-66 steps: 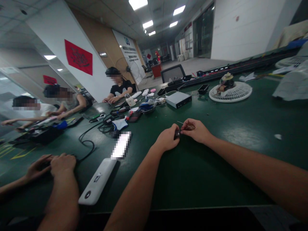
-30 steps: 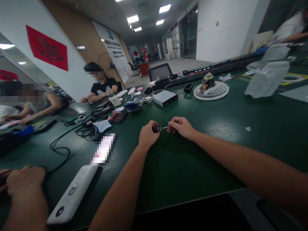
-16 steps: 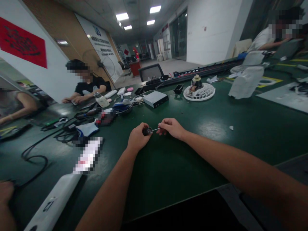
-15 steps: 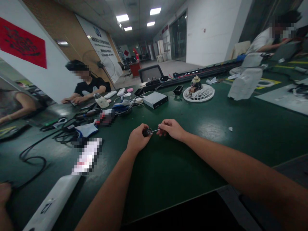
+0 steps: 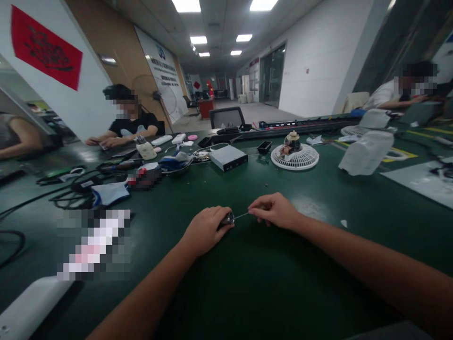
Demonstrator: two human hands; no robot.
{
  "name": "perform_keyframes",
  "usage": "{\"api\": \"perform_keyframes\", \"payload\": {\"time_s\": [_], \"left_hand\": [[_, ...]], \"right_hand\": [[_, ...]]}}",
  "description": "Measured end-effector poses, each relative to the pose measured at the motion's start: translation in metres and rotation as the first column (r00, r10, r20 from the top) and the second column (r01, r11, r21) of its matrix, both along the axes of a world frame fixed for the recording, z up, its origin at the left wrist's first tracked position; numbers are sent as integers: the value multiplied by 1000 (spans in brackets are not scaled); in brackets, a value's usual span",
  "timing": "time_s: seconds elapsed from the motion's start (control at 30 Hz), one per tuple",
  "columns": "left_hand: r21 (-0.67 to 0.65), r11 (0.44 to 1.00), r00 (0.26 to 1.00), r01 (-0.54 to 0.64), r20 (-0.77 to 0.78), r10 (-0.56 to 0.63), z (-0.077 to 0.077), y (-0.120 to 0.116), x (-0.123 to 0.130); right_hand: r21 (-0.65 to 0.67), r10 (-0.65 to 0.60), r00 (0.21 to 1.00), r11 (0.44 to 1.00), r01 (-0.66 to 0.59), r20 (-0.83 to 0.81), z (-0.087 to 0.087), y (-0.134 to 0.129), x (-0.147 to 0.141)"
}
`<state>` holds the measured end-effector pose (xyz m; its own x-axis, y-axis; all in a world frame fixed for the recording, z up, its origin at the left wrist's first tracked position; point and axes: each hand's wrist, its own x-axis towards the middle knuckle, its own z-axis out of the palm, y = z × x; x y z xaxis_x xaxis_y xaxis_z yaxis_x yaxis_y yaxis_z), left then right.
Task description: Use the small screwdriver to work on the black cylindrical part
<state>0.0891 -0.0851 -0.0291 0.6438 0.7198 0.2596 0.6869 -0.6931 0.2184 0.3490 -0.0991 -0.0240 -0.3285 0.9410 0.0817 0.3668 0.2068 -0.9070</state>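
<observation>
My left hand (image 5: 208, 229) is closed around a small dark round part (image 5: 229, 218) with a shiny rim, over the green table (image 5: 247, 283). A thin metal rod (image 5: 242, 215) reaches from that part to the fingertips of my right hand (image 5: 274, 210). Those fingertips are pinched on the rod's other end. The palm of my left hand hides most of the dark part, and its inside is too small to make out.
Beyond my hands lie a silver box (image 5: 229, 158), a small black tray (image 5: 264, 147), a white fan grille with a motor (image 5: 295, 156) and a white plastic housing (image 5: 368, 153). Cables and tools (image 5: 109, 191) cover the left side. Two people (image 5: 132, 125) (image 5: 384, 97) sit farther back.
The view has tilted up and shifted. My hands appear lower and farther right, with more of the rod showing between them. My left hand covers more of the dark part.
</observation>
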Motion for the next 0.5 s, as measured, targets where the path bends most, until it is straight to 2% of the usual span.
{"api": "perform_keyframes", "payload": {"time_s": [0.13, 0.2, 0.33, 0.5], "left_hand": [[-100, 994, 996, -53, -72, 46, -1, 2, 2], [-128, 988, 991, -89, -111, 75, -2, 5, 2], [-186, 969, 986, -161, -82, 148, -1, 8, 0], [-261, 960, 995, -103, -29, 99, 4, 5, -7]], "right_hand": [[98, -66, 994, 993, 57, 84, -5, -5, 9], [94, -56, 991, 995, 45, 121, -4, -8, 8], [60, -19, 983, 998, 8, 183, -1, -15, 3], [117, 79, 979, 988, -102, 187, -1, -18, 5]]}}
